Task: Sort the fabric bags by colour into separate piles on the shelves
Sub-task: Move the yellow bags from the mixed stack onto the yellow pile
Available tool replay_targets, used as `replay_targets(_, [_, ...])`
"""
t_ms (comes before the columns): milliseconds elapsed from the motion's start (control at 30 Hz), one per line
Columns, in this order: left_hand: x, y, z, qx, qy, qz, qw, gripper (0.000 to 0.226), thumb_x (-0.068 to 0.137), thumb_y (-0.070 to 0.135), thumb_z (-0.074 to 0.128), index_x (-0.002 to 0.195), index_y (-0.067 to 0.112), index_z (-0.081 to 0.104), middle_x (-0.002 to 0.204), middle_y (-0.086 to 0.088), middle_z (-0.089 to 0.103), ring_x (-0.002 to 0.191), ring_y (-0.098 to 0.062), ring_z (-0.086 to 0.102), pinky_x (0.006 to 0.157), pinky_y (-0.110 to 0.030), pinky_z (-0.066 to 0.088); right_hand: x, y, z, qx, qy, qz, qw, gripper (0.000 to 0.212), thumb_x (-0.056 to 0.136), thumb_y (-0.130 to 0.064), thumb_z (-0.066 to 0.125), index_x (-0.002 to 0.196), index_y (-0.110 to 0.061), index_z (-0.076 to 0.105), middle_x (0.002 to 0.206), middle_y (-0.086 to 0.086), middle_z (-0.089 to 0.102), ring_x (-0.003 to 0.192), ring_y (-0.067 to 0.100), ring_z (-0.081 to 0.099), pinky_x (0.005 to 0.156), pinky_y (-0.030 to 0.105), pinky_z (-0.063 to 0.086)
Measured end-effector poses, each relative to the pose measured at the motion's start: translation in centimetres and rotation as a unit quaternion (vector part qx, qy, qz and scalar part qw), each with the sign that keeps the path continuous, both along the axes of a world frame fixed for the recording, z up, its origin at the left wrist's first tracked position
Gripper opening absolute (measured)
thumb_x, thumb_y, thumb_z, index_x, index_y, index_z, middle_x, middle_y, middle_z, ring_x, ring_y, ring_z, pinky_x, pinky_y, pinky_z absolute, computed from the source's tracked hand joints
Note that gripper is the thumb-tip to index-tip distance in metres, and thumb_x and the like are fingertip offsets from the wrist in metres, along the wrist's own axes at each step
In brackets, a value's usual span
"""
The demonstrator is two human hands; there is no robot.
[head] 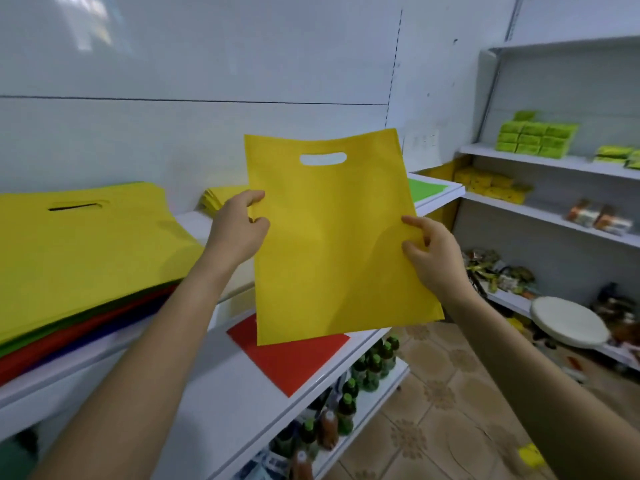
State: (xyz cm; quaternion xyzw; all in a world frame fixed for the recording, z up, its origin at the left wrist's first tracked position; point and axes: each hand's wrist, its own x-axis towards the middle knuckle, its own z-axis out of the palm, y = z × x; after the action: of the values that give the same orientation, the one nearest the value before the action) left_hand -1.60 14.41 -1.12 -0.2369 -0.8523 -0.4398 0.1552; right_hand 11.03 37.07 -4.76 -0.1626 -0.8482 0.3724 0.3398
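Pinching the flat yellow fabric bag (pixel 332 244) by its side edges, the left hand (pixel 239 230) and right hand (pixel 433 254) hold it upright; this limp bag may slip and land on the red fabric bag (pixel 294 362) below.

We find bare upper shelf (pixel 190 221) between the mixed stack (pixel 86 244) at 9 o'clock and the yellow pile (pixel 212 199) at 10 o'clock. The held bag (pixel 332 244) screens the passage at 12 o'clock; the wall (pixel 207 133) closes the rear. At 6 o'clock the red bag (pixel 294 362) occupies the lower shelf (pixel 225 393), with bare board at 7 o'clock.
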Motion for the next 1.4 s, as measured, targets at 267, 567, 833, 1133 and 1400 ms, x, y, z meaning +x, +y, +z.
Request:
replay_targets(267, [-2.7,5.5,-1.2,0.083,0.022,0.1,0.991,0.034,0.091,0.004,0.051,0.125,0.003,0.055,0.128,-0.01,0.056,0.104,-0.023,0.058,0.081,-0.022,0.04,-5.2,6.6,1.0,0.014,0.019,0.048,0.999,0.04,0.092,-0.001,0.046,0.13,-0.011,0.052,0.137,0.002,0.045,0.093,0.015,0.048,0.064,0.006,0.039])
replay_targets(567, [-10.9,7.5,-1.3,0.034,-0.001,0.167,0.985,0.048,0.086,-0.001,0.05,0.134,0.004,0.046,0.138,-0.014,0.046,0.102,-0.031,0.057,0.086,-0.028,0.04,-16.7,9.4,1.4,0.032,-0.003,0.111,0.993,0.048,0.088,0.005,0.044,0.133,-0.008,0.048,0.143,0.005,0.042,0.122,0.022,0.046,0.076,0.011,0.033])
replay_targets(833, [-16.5,7.1,-3.5,0.056,-0.031,0.249,0.966,0.038,0.088,-0.001,0.051,0.125,0.003,0.053,0.127,-0.014,0.056,0.108,-0.027,0.056,0.081,-0.022,0.038,-26.0,10.4,-0.1,0.037,-0.034,0.174,0.983,0.04,0.088,0.002,0.048,0.127,-0.004,0.053,0.134,0.012,0.051,0.119,0.026,0.049,0.093,0.021,0.032])
replay_targets(1133, [-17.9,6.9,-7.0,-0.029,-0.051,0.311,0.948,0.03,0.087,0.004,0.057,0.117,0.002,0.058,0.119,-0.016,0.059,0.103,-0.029,0.057,0.082,-0.023,0.037,-30.8,11.0,-4.6,0.037,-0.094,0.235,0.967,0.043,0.085,0.004,0.047,0.128,-0.003,0.052,0.134,0.017,0.047,0.124,0.028,0.043,0.096,0.02,0.026])
replay_targets(1400, [-16.4,7.4,-7.4,-0.069,-0.029,0.333,0.94,0.013,0.089,0.009,0.057,0.098,0.004,0.064,0.103,-0.014,0.066,0.091,-0.022,0.059,0.074,-0.02,0.038,-31.8,11.1,-5.4,0.12,-0.116,0.266,0.949,0.035,0.09,-0.003,0.04,0.116,-0.008,0.064,0.127,0.016,0.052,0.119,0.037,0.041,0.09,0.025,0.023])
